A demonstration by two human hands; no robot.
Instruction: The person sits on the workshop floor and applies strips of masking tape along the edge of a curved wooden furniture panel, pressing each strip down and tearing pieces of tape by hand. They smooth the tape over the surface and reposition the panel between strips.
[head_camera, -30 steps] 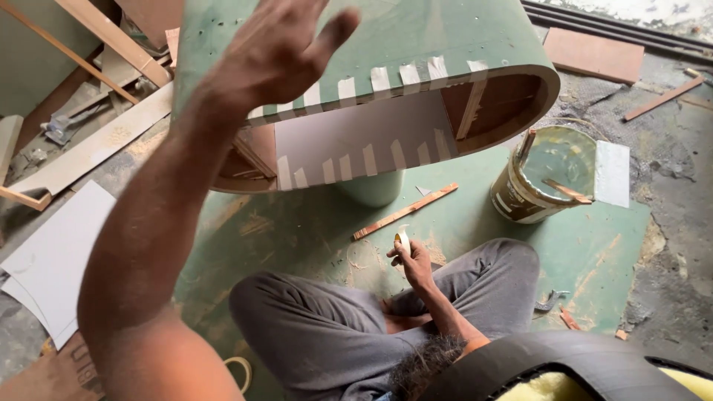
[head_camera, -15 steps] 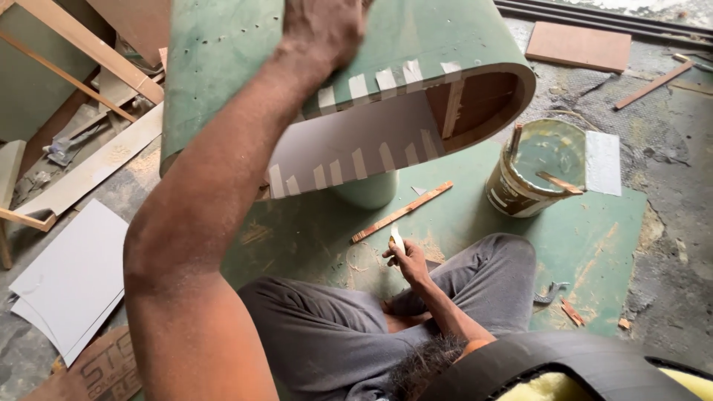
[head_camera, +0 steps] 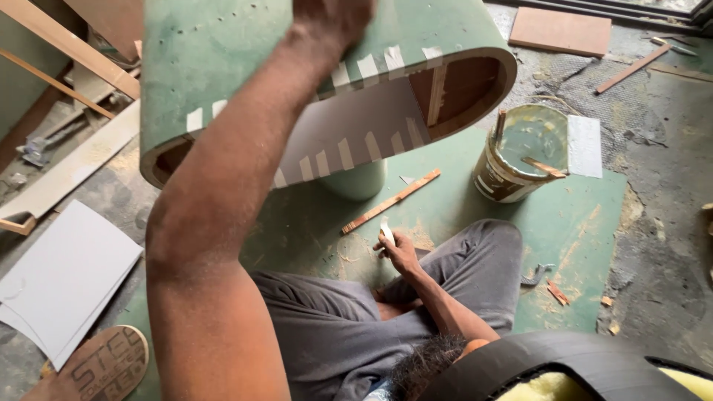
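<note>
Left hand (head_camera: 330, 22) at top centre of the frame, laid on the upper face of the curved green panel shell (head_camera: 245, 59); fingers run off the frame edge, so can't tell how far they're spread or whether they grip. Right hand (head_camera: 401, 249) low centre, fingers pinched around a small pale strip (head_camera: 387, 232), over the grey-trousered lap. Shell fills the upper left to upper centre, propped on a pale green cylinder (head_camera: 356, 178) (only one support visible). Risks, as I judge them: the shell looks top-heavy on that post, so a sideways push from the left hand could roll it off; the open can of adhesive (head_camera: 520, 152) sits just right of the shell's end with sticks across the rim, and a swing of the shell could knock it over onto the green floor sheet (head_camera: 587, 223). Materials: shell is a bent smooth sheet with rounded end, ply-brown inside, white tape tabs along the edge, white insert panel. Floor is dusty with sawdust; thin wood batten (head_camera: 391, 200) lies below the post.
</note>
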